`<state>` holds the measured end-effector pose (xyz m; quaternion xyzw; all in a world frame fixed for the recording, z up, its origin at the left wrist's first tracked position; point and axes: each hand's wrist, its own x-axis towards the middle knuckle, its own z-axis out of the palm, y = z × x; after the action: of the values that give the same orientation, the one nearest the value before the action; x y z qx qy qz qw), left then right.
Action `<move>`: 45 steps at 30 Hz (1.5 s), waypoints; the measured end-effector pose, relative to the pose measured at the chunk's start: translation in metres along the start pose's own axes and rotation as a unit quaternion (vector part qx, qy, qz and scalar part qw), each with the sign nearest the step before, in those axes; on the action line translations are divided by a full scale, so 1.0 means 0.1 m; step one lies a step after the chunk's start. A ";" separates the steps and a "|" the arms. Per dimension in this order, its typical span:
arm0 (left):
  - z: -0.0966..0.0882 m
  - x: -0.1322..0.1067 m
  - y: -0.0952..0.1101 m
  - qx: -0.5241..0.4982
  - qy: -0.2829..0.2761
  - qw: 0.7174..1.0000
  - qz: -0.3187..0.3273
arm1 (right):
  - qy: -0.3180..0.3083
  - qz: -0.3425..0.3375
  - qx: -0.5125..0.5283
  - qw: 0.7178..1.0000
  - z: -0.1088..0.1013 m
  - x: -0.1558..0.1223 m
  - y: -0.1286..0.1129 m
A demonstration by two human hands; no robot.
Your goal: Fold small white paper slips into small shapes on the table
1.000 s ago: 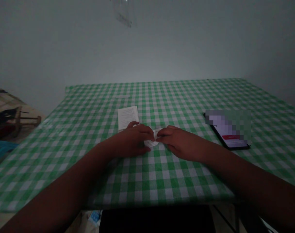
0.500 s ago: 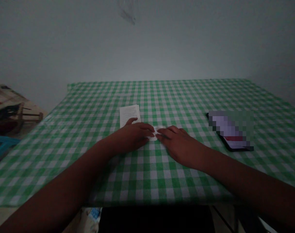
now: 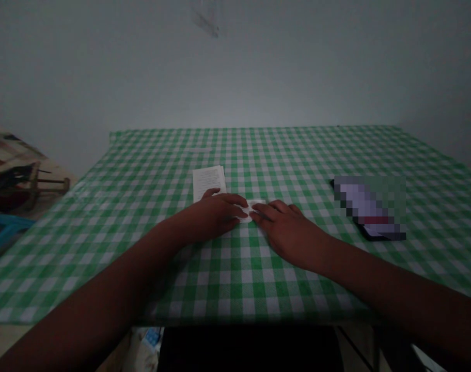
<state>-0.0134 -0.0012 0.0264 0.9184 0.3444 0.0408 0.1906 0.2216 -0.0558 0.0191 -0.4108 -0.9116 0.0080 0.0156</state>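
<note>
A small piece of folded white paper [image 3: 257, 202] lies on the table between my hands, partly covered by fingers. From the left, my left hand [image 3: 212, 219] holds it with bent fingers, the thumb at its near edge. My right hand [image 3: 289, 230] grips its right part, thumb and index fingertips close to those of the left. Just beyond my left hand sits a small stack of printed paper sheets [image 3: 209, 180], its near end hidden by that hand.
A green-and-white checked cloth [image 3: 235, 289] covers the table. To the right lies a dark-edged phone [image 3: 363, 206], its screen blurred by large pixels. A pale wall [image 3: 258, 67] stands behind. Left of the table are a blue frame [image 3: 6, 227] and a wooden stool [image 3: 45, 186].
The view has shifted very slightly. Both hands stay on the folded paper, with only tiny finger movement; a little more of its far edge shows.
</note>
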 end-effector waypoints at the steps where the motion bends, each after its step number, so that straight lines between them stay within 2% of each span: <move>1: 0.01 0.01 0.00 -0.002 0.007 1.000 0.000 | 0.001 -0.001 -0.003 1.000 0.00 0.00 0.00; 6: 0.08 0.09 0.04 -0.010 0.064 0.998 0.001 | -0.006 -0.004 -0.012 1.000 -0.02 0.00 0.01; 11: 0.18 0.17 0.07 -0.007 0.129 0.991 -0.030 | -0.009 -0.001 -0.011 1.000 -0.04 0.00 0.02; 19: 0.25 0.16 0.07 -0.012 0.154 0.987 -0.046 | -0.005 0.007 0.022 1.000 -0.05 0.01 0.08; 26: 0.23 0.17 0.14 -0.026 0.138 0.988 -0.063 | 0.002 0.001 0.043 0.999 -0.06 0.01 0.12; 31: 0.22 0.16 0.16 -0.029 0.148 0.986 -0.073 | -0.004 0.001 0.044 0.999 -0.08 0.02 0.12; 37: 0.19 0.13 0.19 -0.005 0.109 0.990 -0.090 | -0.004 0.004 0.040 0.999 -0.09 0.01 0.12; 45: 0.20 0.14 0.17 0.002 0.109 0.990 -0.091 | -0.002 0.002 0.066 0.998 -0.09 0.02 0.12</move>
<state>0.0122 -0.0100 0.0139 0.8737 0.4454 0.1225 0.1527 0.2294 -0.0468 0.0274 -0.4107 -0.9083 0.0684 0.0411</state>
